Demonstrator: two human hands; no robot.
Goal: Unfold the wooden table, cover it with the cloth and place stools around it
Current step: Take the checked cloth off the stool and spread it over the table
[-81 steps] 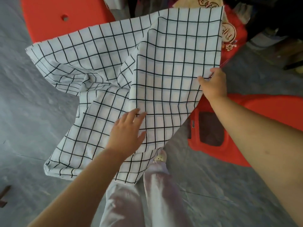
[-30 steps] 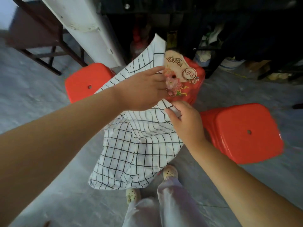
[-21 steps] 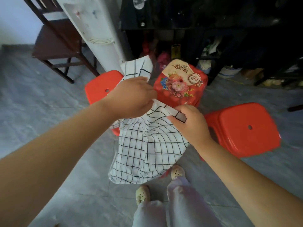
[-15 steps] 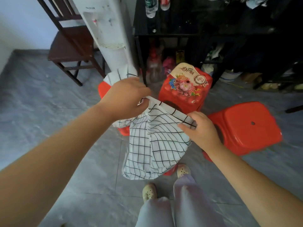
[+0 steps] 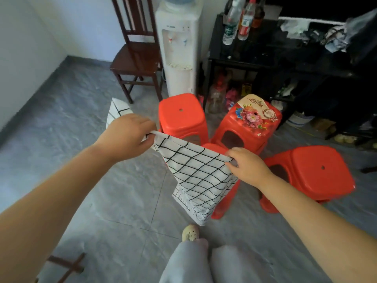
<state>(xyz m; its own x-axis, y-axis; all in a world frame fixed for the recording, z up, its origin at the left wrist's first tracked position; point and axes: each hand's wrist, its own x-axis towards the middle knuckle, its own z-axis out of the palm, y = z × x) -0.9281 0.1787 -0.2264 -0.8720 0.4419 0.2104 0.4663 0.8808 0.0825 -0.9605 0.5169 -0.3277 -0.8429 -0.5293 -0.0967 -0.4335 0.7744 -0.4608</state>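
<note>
L hand (image 5: 127, 134): fingers curled, pinching top edge of checked cloth (image 5: 195, 172). R hand (image 5: 247, 168): same edge, pinch grip. Edge runs taut between the two pinches; rest hangs doubled below fingers, one corner poking up behind L knuckles. Plain red stool (image 5: 181, 116) just beyond L fingertips, flowered stool (image 5: 254, 121) beyond R fingertips, side stool (image 5: 320, 170) right of R wrist. Wooden table not in view. Judgement: step = opening cloth out. Walk pinches to corners, spread arms, shake so folds drop, hem off floor.
</note>
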